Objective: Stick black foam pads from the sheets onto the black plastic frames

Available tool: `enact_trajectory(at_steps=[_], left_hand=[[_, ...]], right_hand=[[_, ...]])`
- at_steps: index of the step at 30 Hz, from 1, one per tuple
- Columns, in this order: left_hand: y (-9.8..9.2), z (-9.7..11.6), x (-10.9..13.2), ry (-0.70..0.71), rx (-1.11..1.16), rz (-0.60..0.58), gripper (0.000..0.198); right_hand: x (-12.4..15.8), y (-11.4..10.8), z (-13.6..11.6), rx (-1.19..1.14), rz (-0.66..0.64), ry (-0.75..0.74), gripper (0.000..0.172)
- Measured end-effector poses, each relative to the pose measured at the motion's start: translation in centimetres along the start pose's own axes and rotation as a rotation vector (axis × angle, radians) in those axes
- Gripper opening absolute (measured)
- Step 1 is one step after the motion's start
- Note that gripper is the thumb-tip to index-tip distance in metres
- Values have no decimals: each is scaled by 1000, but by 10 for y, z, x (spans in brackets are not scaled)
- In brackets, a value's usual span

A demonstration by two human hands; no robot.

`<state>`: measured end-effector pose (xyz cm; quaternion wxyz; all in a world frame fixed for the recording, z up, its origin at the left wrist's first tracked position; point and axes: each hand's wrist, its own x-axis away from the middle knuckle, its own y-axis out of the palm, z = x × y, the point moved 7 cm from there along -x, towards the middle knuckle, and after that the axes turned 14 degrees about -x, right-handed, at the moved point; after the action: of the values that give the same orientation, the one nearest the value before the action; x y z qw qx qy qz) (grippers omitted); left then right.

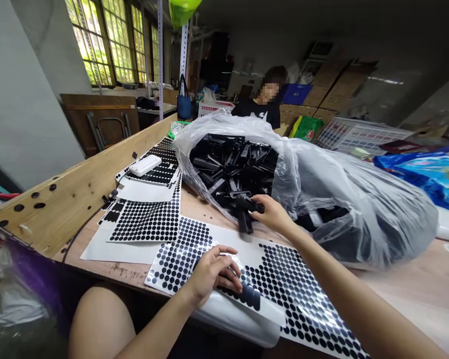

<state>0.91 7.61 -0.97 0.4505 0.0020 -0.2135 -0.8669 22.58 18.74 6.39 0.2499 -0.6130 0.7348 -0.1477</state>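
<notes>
My right hand (266, 212) pinches a black plastic part (244, 219) at the mouth of a clear plastic bag (322, 164). Inside the bag lies a heap of similar black parts (232, 164), some with slots or grey faces. Nearer to me, my left hand (217, 271) rests over a sheet of round black stickers (295, 284), its fingers loosely bent and apart. Just beside those fingers, the sheet's front edge curls up with a row of black dots (247, 297). What lies under the left palm is hidden.
More dotted sheets (145, 219) overlap at the left, with a white box-shaped device (145, 165) and a dark cable on them. A wooden board (78, 194) with stray stickers edges the table. Another person (260, 107) is behind the bag. Blue packaging (426, 174) lies at right.
</notes>
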Motion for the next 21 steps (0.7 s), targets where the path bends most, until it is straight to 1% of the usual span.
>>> enact_trajectory(at_steps=[2,4,5,7,8,10,12,13,14,16,18,20,21], left_hand=[[-1,1,0,4,31,15,48],[-2,3,1,12,69,38,48],[-3,4,1,17,85,49,48],[-4,5,1,21,100,57,46],[-3,5,1,17,97,53,44],[-2,5,1,4,78,42,40],[-2,6,0,1,69,40,38],[-2,6,0,6,73,43,37],[-2,7,-1,13,85,49,37],[-3,8,-1,20,120,61,41],[-4,7,-1,6,145,61,52],[-3,5,0,-23,144,28,69],[0,4,0,-36,125,-12,76]], right_hand=[[12,-12,-8,41,8,-27,26],[28,-19,-16,59,-60,-27,29],[37,-19,-18,71,-109,-21,30],[51,-12,-20,126,-173,-2,31],[56,-7,-18,168,-172,12,34],[60,6,-11,260,-114,44,42],[59,17,-3,318,-62,68,41],[59,20,0,326,-57,73,39],[59,19,0,321,-64,74,38],[62,9,-9,279,-105,54,40],[70,-3,-32,196,-232,-41,42],[88,0,-67,82,-512,-232,37],[97,4,-81,51,-635,-305,33]])
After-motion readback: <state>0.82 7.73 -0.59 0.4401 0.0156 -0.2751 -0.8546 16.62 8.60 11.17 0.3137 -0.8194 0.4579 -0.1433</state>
